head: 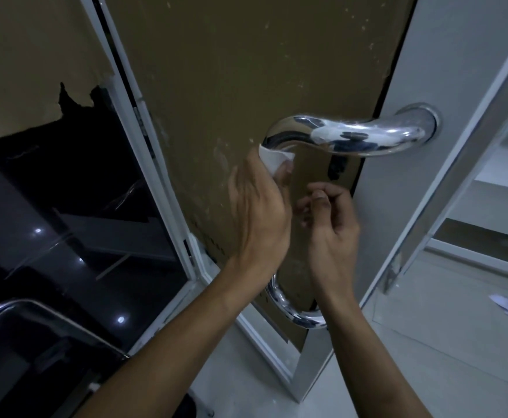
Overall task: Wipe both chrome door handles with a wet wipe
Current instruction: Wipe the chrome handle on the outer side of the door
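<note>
You're at a commercial entrance under fit-out: aluminium-framed glass door [403, 164] still papered brown [246, 70], chrome pull handle [352, 134].

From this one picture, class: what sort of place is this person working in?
Probably a shop or office entrance under fit-out: an aluminium-framed door with brown protective paper over its panel, a long chrome pull handle, and a dark glass panel alongside.

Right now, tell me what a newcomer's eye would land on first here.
First the big chrome door handle, a shiny curved bar on the brown-papered door, centre right. Next the left hand just below its upper bend, gripping a white wet wipe against the bar, with the right hand beside it, fingers loosely curled and holding nothing. On the left, dark glass shows torn paper above it.
</note>
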